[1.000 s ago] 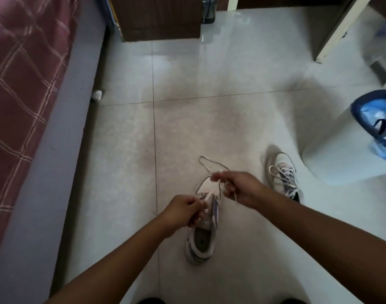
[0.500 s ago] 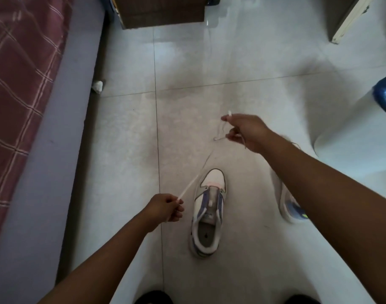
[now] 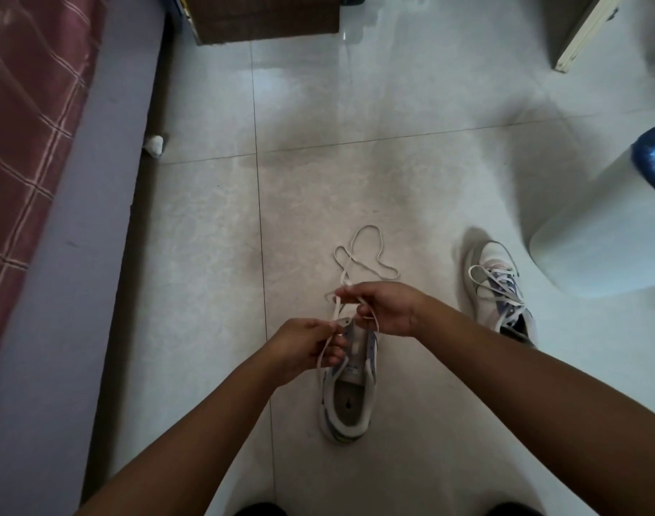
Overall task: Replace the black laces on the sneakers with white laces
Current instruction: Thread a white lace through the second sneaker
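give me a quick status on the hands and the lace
Left hand and right hand each pinch the white flat shoelace over the white low-top sneaker. Slack looped on floor. Nothing blocking.

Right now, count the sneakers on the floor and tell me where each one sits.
2. One sneaker lies on the tiles directly under both hands, which work its white lace. The other sneaker, already laced white, sits to the right beside the white bin. None seems hidden.

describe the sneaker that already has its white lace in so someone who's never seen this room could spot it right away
Find the white bin with the blue liner at the right of the tiled floor. The laced sneaker lies just left of its base, apart from both hands. White laces criss-cross its top, whereas the other sneaker gapes open, its lace loose.
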Tool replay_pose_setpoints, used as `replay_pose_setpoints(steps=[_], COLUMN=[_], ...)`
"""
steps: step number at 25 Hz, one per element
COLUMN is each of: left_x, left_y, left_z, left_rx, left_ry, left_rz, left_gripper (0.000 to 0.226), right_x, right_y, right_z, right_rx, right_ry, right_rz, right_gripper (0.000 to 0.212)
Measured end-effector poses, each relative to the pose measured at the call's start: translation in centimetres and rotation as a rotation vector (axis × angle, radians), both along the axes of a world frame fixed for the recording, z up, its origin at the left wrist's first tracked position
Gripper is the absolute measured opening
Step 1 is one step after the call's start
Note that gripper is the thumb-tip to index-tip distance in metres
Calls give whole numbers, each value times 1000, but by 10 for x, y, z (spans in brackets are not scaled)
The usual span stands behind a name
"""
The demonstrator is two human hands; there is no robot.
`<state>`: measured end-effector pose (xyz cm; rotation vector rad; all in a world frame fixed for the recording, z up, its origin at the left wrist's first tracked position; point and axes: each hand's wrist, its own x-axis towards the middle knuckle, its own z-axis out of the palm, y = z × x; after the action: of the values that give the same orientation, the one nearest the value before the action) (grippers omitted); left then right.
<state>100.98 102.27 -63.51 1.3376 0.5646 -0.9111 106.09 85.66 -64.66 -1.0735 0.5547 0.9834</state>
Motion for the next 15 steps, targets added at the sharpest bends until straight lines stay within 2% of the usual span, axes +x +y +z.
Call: replay_pose_setpoints(steps=[4,6,8,10,13,15], left_x=[-5,-6,-3,5,16,23], left_y=[14,17,16,13,5,-1], left_z=[-6,-8,-10,-11,-16,-17], left_rx=[114,141,160,165,79,4], left_ry=[-45,-55,-70,-75,0,50], left_rz=[-64,-68,-42,25,192,248], left_gripper=[19,21,21,22,24,26], right_x=[20,22,18,4,-26,-37], right_y=[-4,-3,-4,-11,-23,-28], right_z=[11,9,1,-15,-38,-48], right_rx=[-105,-195,-391,-503,-472,-420], right_ry=[-103,-161,-193,-132,66,118], right_rz=[-228,-223,-215,-272,-332,-423], right_gripper=[11,12,14,14,20,23])
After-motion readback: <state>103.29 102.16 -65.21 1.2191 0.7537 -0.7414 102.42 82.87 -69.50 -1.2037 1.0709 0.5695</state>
